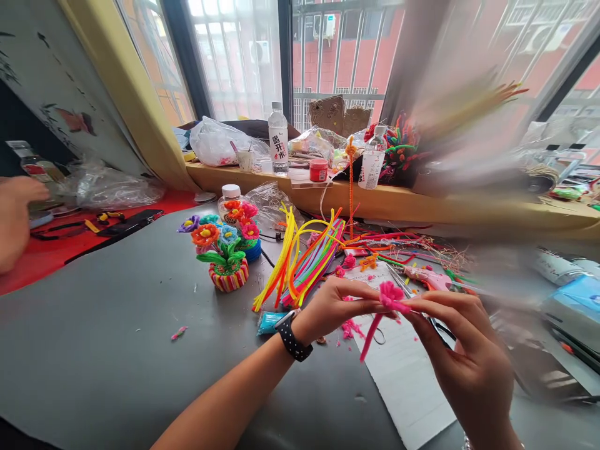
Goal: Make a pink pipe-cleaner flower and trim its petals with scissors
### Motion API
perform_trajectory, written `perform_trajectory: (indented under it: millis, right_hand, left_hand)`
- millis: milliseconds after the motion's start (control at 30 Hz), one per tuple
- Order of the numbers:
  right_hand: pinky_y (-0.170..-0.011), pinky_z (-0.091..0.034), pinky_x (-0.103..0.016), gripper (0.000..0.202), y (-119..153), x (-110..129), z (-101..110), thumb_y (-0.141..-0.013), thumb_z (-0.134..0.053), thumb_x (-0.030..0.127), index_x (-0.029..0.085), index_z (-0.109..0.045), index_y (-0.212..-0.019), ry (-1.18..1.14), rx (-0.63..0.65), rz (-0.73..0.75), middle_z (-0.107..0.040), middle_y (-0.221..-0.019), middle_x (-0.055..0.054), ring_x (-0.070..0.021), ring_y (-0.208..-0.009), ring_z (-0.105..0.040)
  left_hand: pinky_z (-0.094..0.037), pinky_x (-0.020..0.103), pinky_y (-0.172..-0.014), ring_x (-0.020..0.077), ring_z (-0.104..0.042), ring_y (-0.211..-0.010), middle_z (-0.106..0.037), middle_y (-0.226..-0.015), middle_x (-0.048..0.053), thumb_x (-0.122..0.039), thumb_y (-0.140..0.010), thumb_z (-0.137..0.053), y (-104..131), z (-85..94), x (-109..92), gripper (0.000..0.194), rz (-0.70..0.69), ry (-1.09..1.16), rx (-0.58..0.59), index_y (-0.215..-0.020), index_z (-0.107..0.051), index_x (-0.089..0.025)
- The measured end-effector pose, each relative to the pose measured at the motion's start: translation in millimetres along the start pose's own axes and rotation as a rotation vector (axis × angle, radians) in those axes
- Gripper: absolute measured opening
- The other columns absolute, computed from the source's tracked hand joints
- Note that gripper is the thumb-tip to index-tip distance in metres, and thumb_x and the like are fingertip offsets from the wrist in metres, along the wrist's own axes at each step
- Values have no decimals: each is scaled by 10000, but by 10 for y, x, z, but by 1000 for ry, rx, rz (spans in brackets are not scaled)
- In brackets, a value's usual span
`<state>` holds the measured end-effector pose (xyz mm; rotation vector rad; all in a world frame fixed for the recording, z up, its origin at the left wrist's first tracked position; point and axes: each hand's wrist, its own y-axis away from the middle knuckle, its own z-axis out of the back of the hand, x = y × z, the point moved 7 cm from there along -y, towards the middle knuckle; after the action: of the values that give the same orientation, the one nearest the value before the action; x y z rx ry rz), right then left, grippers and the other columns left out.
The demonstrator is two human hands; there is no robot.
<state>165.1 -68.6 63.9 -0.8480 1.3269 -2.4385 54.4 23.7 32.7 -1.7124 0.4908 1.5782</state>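
A pink pipe-cleaner flower [392, 296] is held up between both hands, with one fuzzy end hanging down to the left. My left hand [344, 306], wearing a dotted watch band, pinches it from the left. From the right, my right hand [464, 337] grips its other side with thumb and fingertips. Beneath the hands lies a white sheet [412, 387] on the grey table. Just behind, loose pipe cleaners [304, 262] in yellow, orange, pink and purple lie in a bundle. Pink scraps [350, 328] are scattered by the left wrist.
A small pot of pipe-cleaner flowers [228, 275] stands to the left. A pink glue gun [429, 277] and scissors lie behind my right hand. Bottles [278, 140] and a red jar [318, 170] line the sill. Another person's hand [16, 212] shows at far left. The right side is blurred.
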Motion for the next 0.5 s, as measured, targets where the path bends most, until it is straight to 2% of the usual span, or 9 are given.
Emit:
perform_trajectory:
  millis: [100,233,400,500]
  right_hand:
    - [-712,-411,-337,138,14,0,24,-723,-613,179,223,-615,-854,-33,-35,-21,-562,-822,-34,-187,-771,-529]
    - [-664,-435,-304,108,-7,-4,-42,-724,-618,248,219,-607,-827,-49,45,-40,-558,-813,-31,-180,-755,-536]
    - [-618,-458,-261,63,-33,61,-225,-735,-604,241,209,-614,-787,-84,231,24,-580,-756,-24,-163,-725,-549]
    - [-598,-457,-244,52,-29,67,-272,-760,-566,197,211,-608,-787,-105,259,20,-583,-738,-18,-150,-705,-546]
  left_hand:
    - [-433,258,-700,146,-554,-727,-632,-756,60,-337,-675,-636,7,64,-75,206,-131,-17,-98,-731,-701,-150]
    - [-419,269,-743,134,-526,-766,-578,-789,43,-257,-700,-627,19,49,-164,101,-242,58,-73,-721,-701,-192]
    - [-401,283,-767,138,-503,-780,-543,-770,45,-257,-710,-616,22,18,-186,118,-245,94,-37,-700,-689,-165]
    - [-397,297,-776,153,-503,-811,-557,-797,54,-274,-699,-626,23,16,-162,141,-228,65,-44,-753,-672,-152]
